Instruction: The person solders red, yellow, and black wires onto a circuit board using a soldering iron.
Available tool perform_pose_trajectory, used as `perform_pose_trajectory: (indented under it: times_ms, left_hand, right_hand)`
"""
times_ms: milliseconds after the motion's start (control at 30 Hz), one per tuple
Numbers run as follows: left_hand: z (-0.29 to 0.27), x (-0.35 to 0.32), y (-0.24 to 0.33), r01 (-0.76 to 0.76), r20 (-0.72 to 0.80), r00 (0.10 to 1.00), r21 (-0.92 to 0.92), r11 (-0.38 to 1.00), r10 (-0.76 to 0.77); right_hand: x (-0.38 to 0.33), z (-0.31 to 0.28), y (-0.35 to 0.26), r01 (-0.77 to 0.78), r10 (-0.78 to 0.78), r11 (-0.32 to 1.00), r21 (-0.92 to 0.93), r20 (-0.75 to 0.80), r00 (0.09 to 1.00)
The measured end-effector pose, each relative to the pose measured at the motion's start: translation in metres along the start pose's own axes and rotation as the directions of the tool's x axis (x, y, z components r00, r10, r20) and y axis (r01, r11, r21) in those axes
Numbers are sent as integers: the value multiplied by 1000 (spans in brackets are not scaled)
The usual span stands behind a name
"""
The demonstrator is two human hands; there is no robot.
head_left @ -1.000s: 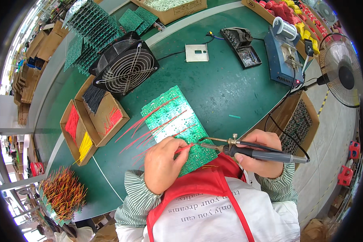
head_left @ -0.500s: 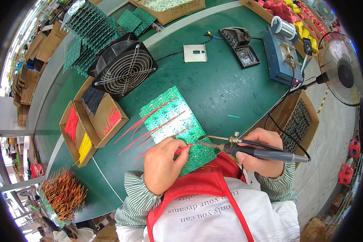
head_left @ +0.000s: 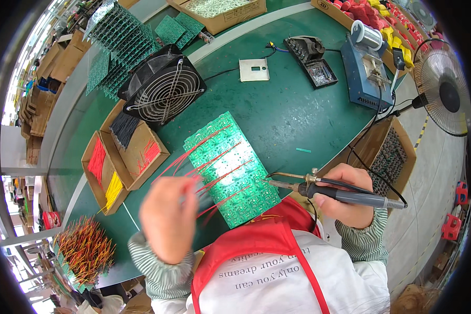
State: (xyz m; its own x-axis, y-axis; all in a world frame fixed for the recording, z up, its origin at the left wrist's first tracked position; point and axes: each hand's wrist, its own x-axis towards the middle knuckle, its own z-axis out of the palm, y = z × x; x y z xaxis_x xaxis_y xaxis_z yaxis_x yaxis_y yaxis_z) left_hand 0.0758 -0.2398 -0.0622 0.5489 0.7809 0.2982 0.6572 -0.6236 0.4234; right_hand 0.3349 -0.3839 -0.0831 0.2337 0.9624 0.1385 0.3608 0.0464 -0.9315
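Observation:
My right hand (head_left: 345, 194) grips a soldering iron (head_left: 350, 198) with a thin brass solder-feed tube along it; its tip is just off the right edge of a green circuit board panel (head_left: 251, 201). The panel lies flat and tilted on the table before me. Several red wires (head_left: 214, 162) run in rows from the panel out past its left edge. My left hand (head_left: 168, 217) is in the air left of the panel, near the loose wire ends. Motion smears its fingers, so whether it holds anything cannot be told.
Cardboard trays of red, yellow and black wires (head_left: 136, 157) stand left, beside a black fan (head_left: 165, 86). A bundle of wired boards (head_left: 85, 251) lies near left. A blue solder feeder (head_left: 363, 78) stands far right, near a box of parts (head_left: 390, 157) and a standing fan (head_left: 447, 97).
My left hand has left the panel and swung to the left, letting the lowest red wires show on the board. The soldering iron has drawn back slightly to the right.

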Motion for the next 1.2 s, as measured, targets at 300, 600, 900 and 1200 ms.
perform_pose_trajectory:
  times_ms: [300, 600, 900, 1200]
  left_hand:
    - [64, 4, 21, -3, 252, 964, -312, 950, 86]
    - [66, 4, 25, 47, 279, 959, -292, 955, 38]
    - [73, 4, 24, 12, 224, 973, -302, 953, 58]
    - [69, 0, 22, -37, 210, 974, -245, 969, 90]
  right_hand:
    - [-4, -4, 4, -29, 29, 1000, 3, -32, 999]
    - [-1, 0, 11, -12, 14, 999, 42, -32, 999]
    - [2, -3, 9, -19, 18, 1000, -10, -28, 999]
    - [-6, -6, 0, -101, 103, 992, 81, -12, 995]
